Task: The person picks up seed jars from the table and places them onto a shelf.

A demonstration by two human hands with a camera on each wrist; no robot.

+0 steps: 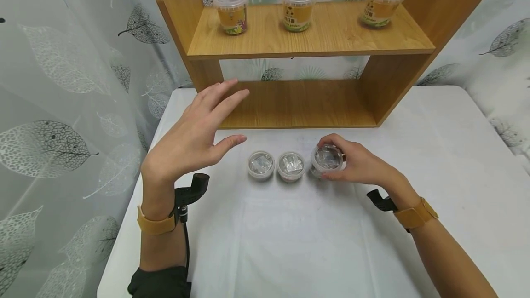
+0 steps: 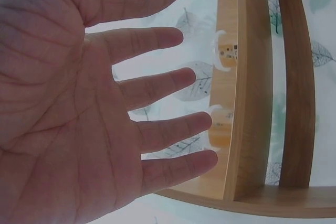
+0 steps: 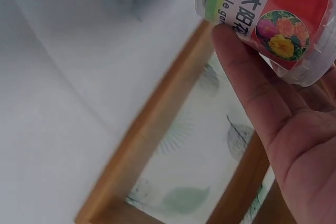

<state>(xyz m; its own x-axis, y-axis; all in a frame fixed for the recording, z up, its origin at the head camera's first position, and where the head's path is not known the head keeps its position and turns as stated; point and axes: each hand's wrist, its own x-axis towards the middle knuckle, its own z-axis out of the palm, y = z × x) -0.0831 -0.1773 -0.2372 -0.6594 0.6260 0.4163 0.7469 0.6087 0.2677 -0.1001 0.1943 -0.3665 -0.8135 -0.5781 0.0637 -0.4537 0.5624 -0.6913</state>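
Observation:
My right hand (image 1: pixel 356 162) grips a clear lidded plastic cup (image 1: pixel 328 157) at the right end of a short row. In the right wrist view that cup (image 3: pixel 283 19) has a red label with a picture of flowers, and my fingers and palm lie along its side. Left of it on the table are two more lidded cups, a middle cup (image 1: pixel 290 165) and a left cup (image 1: pixel 261 164), seen from above with silvery packets under their lids. My left hand (image 1: pixel 198 128) is raised left of the row, its fingers spread and holding nothing; its palm (image 2: pixel 63 108) shows in the left wrist view.
A two-tier wooden shelf (image 1: pixel 314 46) stands at the back of the white table (image 1: pixel 298 238). Its upper board bears three orange-labelled cups: a left one (image 1: pixel 232 15), a middle one (image 1: pixel 298 13) and a right one (image 1: pixel 378 10). A leaf-patterned curtain (image 1: pixel 74 105) hangs at the left.

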